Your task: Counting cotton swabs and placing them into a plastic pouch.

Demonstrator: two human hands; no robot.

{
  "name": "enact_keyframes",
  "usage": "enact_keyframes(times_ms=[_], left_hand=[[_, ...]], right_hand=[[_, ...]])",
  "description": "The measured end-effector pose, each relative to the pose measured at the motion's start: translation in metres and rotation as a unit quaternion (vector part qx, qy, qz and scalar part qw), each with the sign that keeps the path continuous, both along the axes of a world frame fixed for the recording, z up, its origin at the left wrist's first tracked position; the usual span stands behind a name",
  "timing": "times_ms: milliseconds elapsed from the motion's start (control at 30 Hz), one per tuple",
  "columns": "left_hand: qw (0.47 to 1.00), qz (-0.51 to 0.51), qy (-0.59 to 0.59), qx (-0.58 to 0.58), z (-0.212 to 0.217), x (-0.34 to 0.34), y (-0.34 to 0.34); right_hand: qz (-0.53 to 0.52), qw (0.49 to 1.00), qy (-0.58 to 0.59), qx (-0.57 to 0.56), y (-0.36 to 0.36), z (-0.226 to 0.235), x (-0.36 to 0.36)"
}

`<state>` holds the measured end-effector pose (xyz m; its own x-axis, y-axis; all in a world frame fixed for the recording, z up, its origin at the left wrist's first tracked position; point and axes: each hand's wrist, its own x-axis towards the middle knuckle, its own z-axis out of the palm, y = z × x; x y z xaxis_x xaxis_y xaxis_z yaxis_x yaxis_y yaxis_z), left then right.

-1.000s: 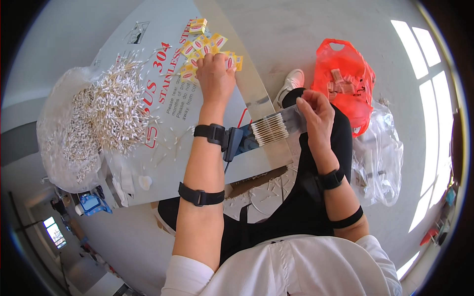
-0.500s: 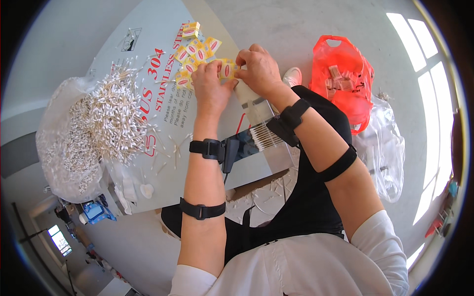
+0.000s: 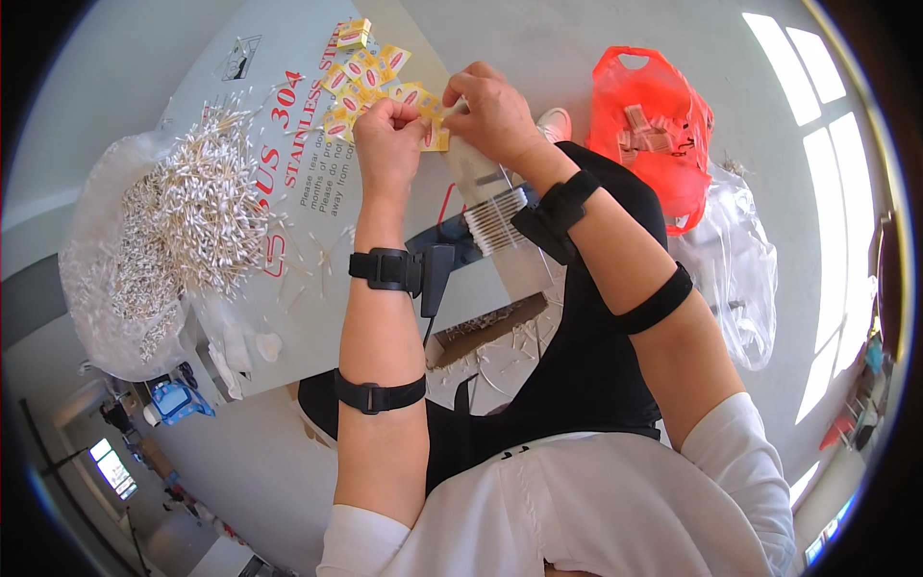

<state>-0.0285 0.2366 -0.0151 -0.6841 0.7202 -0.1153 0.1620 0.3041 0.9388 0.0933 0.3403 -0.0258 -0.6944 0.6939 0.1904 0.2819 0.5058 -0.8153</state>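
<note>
Head view: my right hand [image 3: 495,115] has joined my left hand [image 3: 389,135], both grips now pinching the clear packet [image 3: 481,168] of sticks.

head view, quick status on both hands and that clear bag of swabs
Left hand and right hand pinch yellow label at top of clear swab bag. Loose swab pile lies left, apart.
</note>
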Motion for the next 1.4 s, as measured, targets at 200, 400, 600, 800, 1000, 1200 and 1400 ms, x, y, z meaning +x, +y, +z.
enact_keyframes(times_ms=[200, 400, 600, 800, 1000, 1200, 1400], left_hand=[[0.989, 0.073, -0.126, -0.014, 0.027, 0.054, -0.051], [0.989, 0.111, -0.094, -0.033, 0.010, 0.097, -0.091], [0.989, 0.127, 0.057, -0.047, -0.001, 0.117, -0.088], [0.975, 0.131, 0.165, -0.065, -0.004, 0.129, -0.085], [0.967, 0.145, 0.208, -0.036, -0.011, 0.125, -0.077], [0.976, 0.135, 0.165, -0.044, -0.008, 0.130, -0.074], [0.982, 0.123, 0.109, -0.089, -0.004, 0.130, -0.079]], right_hand=[[-0.247, 0.961, 0.094, -0.074, -0.023, -0.006, 0.086], [-0.304, 0.757, 0.122, -0.566, -0.092, -0.018, 0.129], [-0.183, 0.761, 0.212, -0.585, -0.093, -0.022, 0.126], [-0.186, 0.767, 0.199, -0.581, -0.094, -0.011, 0.122], [-0.182, 0.770, 0.198, -0.579, -0.095, -0.014, 0.122], [-0.186, 0.764, 0.182, -0.591, -0.093, -0.025, 0.123], [-0.180, 0.770, 0.192, -0.582, -0.092, -0.025, 0.124]])
